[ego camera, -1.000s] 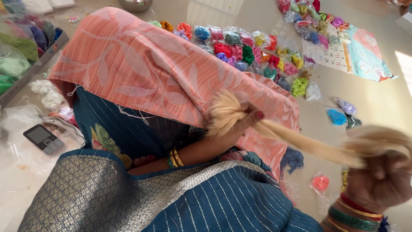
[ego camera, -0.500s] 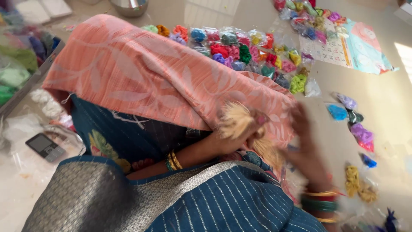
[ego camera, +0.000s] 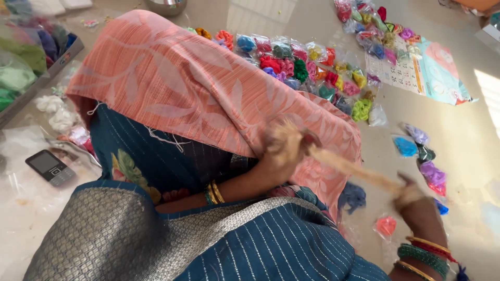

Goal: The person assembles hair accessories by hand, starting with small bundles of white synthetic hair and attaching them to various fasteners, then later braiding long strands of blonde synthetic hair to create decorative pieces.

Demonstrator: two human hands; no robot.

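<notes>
My left hand [ego camera: 278,158], gold bangles on its wrist, grips a fluffy tan bundle of fibre [ego camera: 285,139] against an orange leaf-patterned cloth [ego camera: 182,88] draped over my raised knee. A tan strand [ego camera: 354,170] runs from that bundle down to the right. My right hand [ego camera: 416,205], with green, red and gold bangles, pinches the strand's far end and holds it taut. Both hands are blurred by motion. My blue striped sari [ego camera: 271,244] fills the lower part of the view.
Several clear packets of colourful fabric hair ties [ego camera: 312,67] lie on the pale floor beyond my knee, with more to the right [ego camera: 424,156]. A printed sheet [ego camera: 432,73] lies far right. A grey mobile phone [ego camera: 50,167] sits left, near a tray of coloured material [ego camera: 21,67].
My right hand came in close to the bundle half a second ago and has now drawn the strand out to the right again. My left hand stayed at the knee.
</notes>
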